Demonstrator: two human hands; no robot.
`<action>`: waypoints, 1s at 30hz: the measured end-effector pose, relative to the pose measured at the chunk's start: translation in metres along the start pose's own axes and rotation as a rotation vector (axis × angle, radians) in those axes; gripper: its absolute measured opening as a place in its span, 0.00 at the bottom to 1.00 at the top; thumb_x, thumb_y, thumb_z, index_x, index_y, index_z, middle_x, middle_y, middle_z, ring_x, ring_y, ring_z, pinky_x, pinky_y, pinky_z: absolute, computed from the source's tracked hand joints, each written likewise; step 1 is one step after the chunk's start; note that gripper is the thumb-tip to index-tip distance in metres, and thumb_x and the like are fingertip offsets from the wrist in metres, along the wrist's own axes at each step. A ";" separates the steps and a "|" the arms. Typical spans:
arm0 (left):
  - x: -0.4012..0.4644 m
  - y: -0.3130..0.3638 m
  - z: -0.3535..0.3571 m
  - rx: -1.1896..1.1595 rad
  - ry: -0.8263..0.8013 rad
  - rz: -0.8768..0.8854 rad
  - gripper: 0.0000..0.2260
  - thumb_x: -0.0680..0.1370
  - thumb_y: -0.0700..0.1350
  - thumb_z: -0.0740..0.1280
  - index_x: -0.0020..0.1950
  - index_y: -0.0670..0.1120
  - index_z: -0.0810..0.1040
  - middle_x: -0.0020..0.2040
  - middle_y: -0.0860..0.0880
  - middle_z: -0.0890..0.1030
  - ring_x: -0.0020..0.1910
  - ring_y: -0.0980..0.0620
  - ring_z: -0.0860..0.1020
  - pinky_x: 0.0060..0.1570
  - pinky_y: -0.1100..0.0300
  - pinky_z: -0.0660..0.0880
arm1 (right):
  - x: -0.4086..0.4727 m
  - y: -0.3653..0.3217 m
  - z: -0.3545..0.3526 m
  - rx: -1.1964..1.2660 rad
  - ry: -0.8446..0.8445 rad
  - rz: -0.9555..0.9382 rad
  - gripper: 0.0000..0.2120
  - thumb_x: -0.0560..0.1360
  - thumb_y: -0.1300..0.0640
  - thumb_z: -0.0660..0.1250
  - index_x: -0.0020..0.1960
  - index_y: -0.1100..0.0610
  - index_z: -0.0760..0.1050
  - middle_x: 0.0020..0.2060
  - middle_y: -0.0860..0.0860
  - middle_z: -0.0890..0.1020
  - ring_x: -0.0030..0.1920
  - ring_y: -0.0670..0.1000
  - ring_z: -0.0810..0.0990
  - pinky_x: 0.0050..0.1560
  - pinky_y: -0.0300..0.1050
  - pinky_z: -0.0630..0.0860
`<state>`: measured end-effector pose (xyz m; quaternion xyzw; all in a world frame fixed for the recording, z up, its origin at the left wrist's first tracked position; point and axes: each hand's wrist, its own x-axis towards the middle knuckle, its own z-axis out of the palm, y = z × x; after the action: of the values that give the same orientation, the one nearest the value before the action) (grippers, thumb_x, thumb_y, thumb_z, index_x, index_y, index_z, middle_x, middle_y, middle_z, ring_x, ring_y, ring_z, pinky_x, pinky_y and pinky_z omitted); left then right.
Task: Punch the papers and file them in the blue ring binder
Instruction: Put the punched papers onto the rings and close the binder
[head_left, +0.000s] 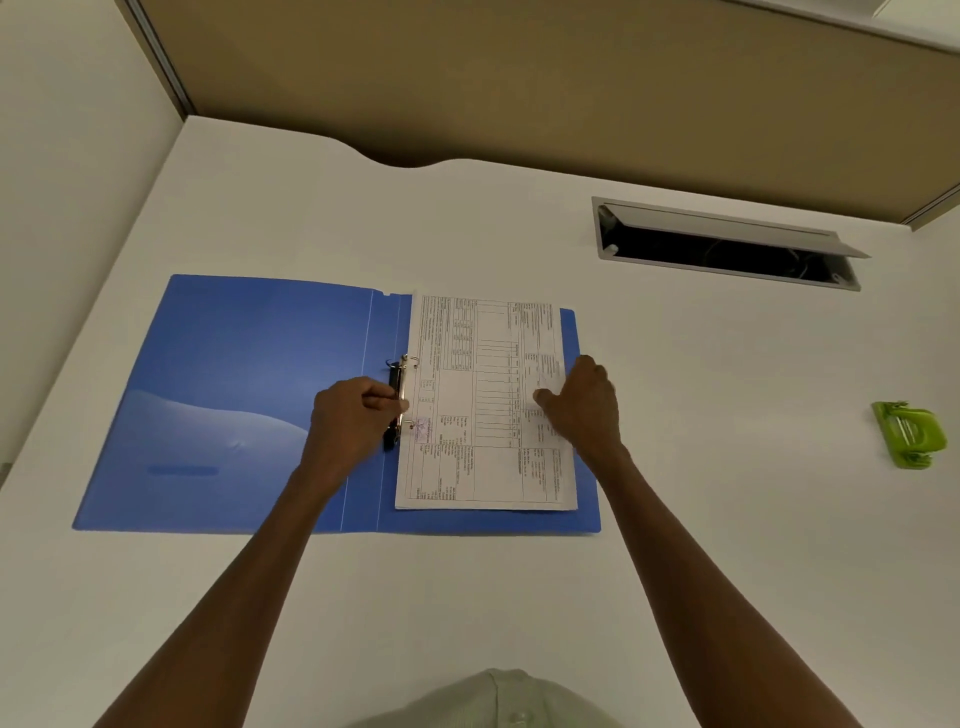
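The blue ring binder (223, 395) lies open flat on the white desk. Printed papers (488, 405) lie on its right half, with their left edge threaded on the two metal rings (408, 389). My left hand (353, 415) is at the ring mechanism, fingers curled and pinched around its black lever and metal bar. My right hand (584, 402) rests flat on the right edge of the papers, fingers spread, pressing them down. A green hole punch (909, 434) sits far to the right on the desk, apart from both hands.
An open cable slot (727, 249) with a raised grey lid is set into the desk at the back right. A tan partition wall (519, 78) runs along the desk's far edge, and a pale wall (62, 156) stands on the left.
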<state>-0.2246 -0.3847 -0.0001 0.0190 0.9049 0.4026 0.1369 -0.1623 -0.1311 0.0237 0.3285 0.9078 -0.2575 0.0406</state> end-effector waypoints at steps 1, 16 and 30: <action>-0.002 -0.004 -0.001 -0.015 0.018 0.008 0.08 0.76 0.46 0.70 0.51 0.42 0.82 0.46 0.48 0.83 0.42 0.54 0.78 0.44 0.65 0.70 | -0.004 -0.003 0.001 -0.116 0.085 -0.070 0.20 0.73 0.55 0.69 0.58 0.63 0.69 0.53 0.58 0.75 0.55 0.58 0.73 0.49 0.45 0.68; -0.012 -0.026 -0.012 -0.346 -0.075 -0.150 0.08 0.76 0.44 0.70 0.54 0.44 0.83 0.41 0.50 0.84 0.42 0.54 0.82 0.38 0.69 0.75 | -0.026 -0.072 0.047 0.268 -0.412 -0.502 0.08 0.75 0.57 0.69 0.50 0.60 0.83 0.46 0.53 0.86 0.37 0.37 0.77 0.43 0.33 0.73; -0.009 -0.032 -0.014 -0.308 -0.139 -0.059 0.07 0.76 0.42 0.70 0.53 0.49 0.83 0.43 0.53 0.84 0.44 0.55 0.82 0.43 0.68 0.76 | -0.023 -0.066 0.068 0.219 -0.555 -0.424 0.12 0.75 0.54 0.70 0.52 0.60 0.83 0.49 0.55 0.86 0.44 0.53 0.83 0.46 0.48 0.79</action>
<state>-0.2168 -0.4180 -0.0121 -0.0010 0.8209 0.5301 0.2123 -0.1914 -0.2213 -0.0005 0.0531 0.8772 -0.4352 0.1958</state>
